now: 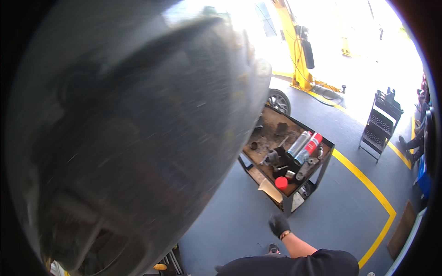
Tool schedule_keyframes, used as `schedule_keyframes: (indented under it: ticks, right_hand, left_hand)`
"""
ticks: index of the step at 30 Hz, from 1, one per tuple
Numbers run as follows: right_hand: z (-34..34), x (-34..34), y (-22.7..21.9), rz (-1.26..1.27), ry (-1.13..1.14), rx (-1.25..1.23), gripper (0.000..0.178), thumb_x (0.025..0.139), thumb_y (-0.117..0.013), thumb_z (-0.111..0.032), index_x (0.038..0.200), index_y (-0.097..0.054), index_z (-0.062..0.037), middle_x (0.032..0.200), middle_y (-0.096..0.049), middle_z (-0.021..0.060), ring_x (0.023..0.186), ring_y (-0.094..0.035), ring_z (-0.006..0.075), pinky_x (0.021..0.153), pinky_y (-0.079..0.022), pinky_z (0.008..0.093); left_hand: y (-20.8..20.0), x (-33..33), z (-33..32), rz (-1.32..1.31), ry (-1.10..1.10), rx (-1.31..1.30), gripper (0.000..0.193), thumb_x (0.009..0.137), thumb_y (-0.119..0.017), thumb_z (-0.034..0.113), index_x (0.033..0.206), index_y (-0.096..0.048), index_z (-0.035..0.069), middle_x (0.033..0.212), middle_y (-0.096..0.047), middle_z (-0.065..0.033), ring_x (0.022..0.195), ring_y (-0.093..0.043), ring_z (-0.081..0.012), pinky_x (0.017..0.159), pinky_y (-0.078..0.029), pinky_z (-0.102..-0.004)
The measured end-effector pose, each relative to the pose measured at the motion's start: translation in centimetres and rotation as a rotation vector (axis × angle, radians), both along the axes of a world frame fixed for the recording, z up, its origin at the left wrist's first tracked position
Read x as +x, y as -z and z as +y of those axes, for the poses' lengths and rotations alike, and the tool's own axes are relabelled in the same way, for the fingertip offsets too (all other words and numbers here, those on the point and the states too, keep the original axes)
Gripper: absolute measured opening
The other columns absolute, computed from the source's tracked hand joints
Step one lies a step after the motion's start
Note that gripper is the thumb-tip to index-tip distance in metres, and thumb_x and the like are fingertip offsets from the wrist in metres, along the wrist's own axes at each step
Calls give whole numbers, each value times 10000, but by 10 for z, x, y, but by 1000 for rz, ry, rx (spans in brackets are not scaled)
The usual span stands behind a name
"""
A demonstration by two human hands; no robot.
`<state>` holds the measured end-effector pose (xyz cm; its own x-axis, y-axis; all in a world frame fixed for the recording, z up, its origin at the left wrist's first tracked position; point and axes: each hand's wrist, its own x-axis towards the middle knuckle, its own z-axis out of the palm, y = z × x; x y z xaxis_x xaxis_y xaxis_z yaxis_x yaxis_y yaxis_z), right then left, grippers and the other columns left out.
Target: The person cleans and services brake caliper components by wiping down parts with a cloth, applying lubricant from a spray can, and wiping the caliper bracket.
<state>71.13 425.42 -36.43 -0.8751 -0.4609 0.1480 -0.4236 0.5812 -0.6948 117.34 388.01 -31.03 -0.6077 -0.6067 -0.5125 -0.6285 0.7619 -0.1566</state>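
Observation:
My right hand (278, 225), in a black glove with a band at the wrist, is low in front of my body, just off the near corner of a metal tool cart (288, 202). Its fingers blend into the dark glove, so their pose is unclear and nothing held can be made out. My left hand is out of sight. On the cart's top lie a silver spray can (298, 143), a red-and-silver spray can (309, 148), a red round cap (281, 183), a dark metal part (272, 158) and several other greasy metal pieces.
A large dark curved surface (152, 119), apparently a vehicle's body, fills the left side, blurred and close. Beyond the cart are a wheel (278, 101), a yellow lift post (294, 50) with hanging cables, and a black step stool (381, 124). Someone's dark-clad legs (414, 142) show far right.

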Motion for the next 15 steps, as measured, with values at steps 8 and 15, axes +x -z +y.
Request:
schedule_keyframes:
  ticks: [8, 15]
  right_hand:
    - [-115, 97, 35, -484, -845, 688, 572, 984, -413, -577, 1102, -740, -123, 1027, -738, 142, 1063, -651, 380, 974, -486, 463]
    - [-227, 67, 122, -202, -965, 991, 578, 977, -471, -263, 1534, -349, -171, 1241, -665, 209, 1084, -649, 395, 937, -510, 477]
  left_hand:
    - [109, 22, 45, 330, -179, 171, 463, 1014, -416, 355, 1466, -439, 260, 940, -700, -263, 841, -685, -451, 780, -557, -514]
    - [54, 57, 26, 1341, -205, 694, 458, 1070, -404, 401, 1196, -636, 27, 1088, -701, -174, 982, -667, -305, 894, -520, -392]
